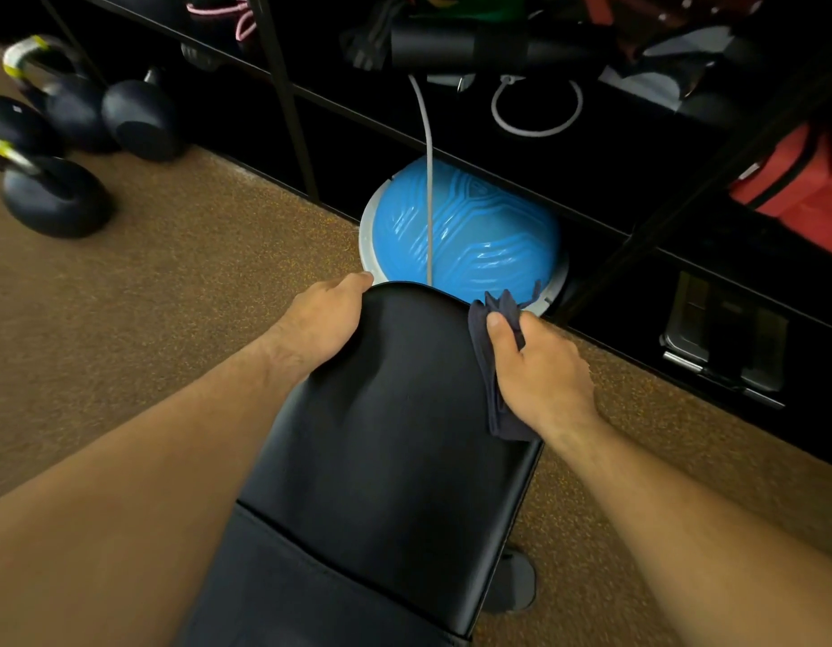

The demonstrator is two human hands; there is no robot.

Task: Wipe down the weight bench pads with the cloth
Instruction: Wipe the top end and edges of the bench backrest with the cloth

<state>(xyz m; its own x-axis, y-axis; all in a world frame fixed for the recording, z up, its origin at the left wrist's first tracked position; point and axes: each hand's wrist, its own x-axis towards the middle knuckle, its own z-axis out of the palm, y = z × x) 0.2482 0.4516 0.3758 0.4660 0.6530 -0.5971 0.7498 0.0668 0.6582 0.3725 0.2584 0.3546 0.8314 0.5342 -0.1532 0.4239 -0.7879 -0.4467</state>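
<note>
The long black vinyl bench pad (395,413) is running from the bottom of the view up to the middle, its rounded end pointing toward twelve o'clock, and a second black pad section (288,595) is meeting it across a seam at about seven o'clock. The dark navy cloth (486,366) is lying bunched against the pad's two o'clock edge, one loose end sticking up and the rest hanging along the side. The right hand (542,371) is clutching this cloth, thumb pressing on top and fingers curled around the fabric. The left hand (321,324) is gripping the pad's ten o'clock edge, with its fingers wrapping under the rim and mostly hidden. Just beyond the pad at twelve o'clock, a glossy blue balance dome (470,231) is sitting under a black shelving rack (293,109), with a thin white cord (428,179) hanging across it. Round black kettlebells (54,198) are standing at ten o'clock on the speckled brown floor (171,273), and a red bag (806,189) is resting on the shelf at two o'clock.
</note>
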